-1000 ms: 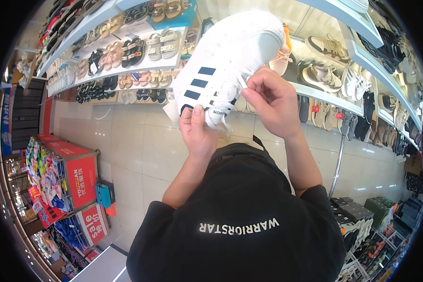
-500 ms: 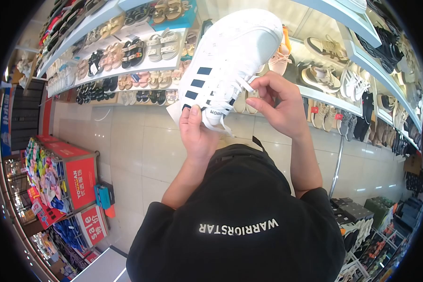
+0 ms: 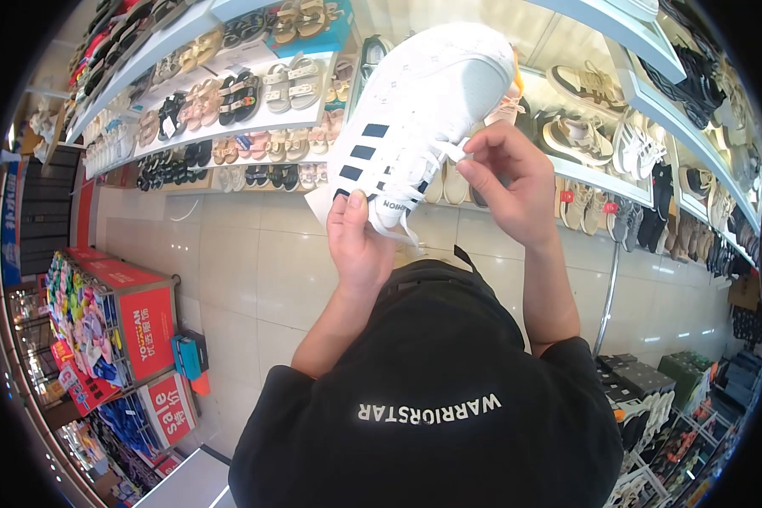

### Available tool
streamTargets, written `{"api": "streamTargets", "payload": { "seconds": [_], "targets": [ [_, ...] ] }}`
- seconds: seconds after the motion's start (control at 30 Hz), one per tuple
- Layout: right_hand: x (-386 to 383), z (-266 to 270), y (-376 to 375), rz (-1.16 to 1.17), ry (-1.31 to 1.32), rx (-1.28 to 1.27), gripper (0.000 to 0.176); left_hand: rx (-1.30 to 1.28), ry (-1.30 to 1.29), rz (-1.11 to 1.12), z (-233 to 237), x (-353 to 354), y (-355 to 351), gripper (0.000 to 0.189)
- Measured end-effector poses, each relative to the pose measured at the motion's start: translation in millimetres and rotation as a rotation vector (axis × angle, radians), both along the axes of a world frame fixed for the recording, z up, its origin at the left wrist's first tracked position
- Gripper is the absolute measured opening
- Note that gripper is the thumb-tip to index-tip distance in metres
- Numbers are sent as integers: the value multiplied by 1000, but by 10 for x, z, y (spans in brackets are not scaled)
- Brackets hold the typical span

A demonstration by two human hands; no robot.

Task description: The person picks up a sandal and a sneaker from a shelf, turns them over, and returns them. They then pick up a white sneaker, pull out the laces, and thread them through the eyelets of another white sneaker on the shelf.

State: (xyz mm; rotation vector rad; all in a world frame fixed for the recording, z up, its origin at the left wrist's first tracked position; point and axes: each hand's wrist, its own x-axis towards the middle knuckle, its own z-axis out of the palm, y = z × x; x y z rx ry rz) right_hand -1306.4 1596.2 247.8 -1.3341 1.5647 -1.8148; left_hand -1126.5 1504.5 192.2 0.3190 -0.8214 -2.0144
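Observation:
A white sneaker (image 3: 415, 97) with dark navy stripes on its side is held up in front of me, toe pointing away and to the right. My left hand (image 3: 357, 241) is closed around its heel end, thumb on the upper near the collar. A white shoelace (image 3: 450, 151) runs through the eyelets, and a loose end hangs by the tongue. Beside the laces, my right hand (image 3: 516, 186) is closed, thumb and fingertips pinching a stretch of the lace. The sneaker's sole and most of my left fingers are hidden.
Shelves ahead carry sandals (image 3: 292, 85) on the left and shoes (image 3: 580, 135) on the right. A red bin (image 3: 144, 326) of colourful goods stands on the left. Shoe boxes (image 3: 639, 377) are stacked at lower right. Tiled floor (image 3: 254, 262) lies below.
The sneaker has shifted slightly right and down, with its toe tilting a little. My right hand has moved a little to the right, still pinching the lace.

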Motion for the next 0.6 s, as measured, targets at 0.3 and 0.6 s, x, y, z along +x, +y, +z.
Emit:
{"api": "streamTargets", "payload": {
  "seconds": [0.3, 0.6],
  "targets": [
    [153, 147, -152, -311, 565, -57, 15, -173, -85, 109, -94, 21, 47, 30],
    [106, 131, -226, -201, 606, -42, 15, -265, -91, 145, -144, 17, 46, 21]
  ]
}}
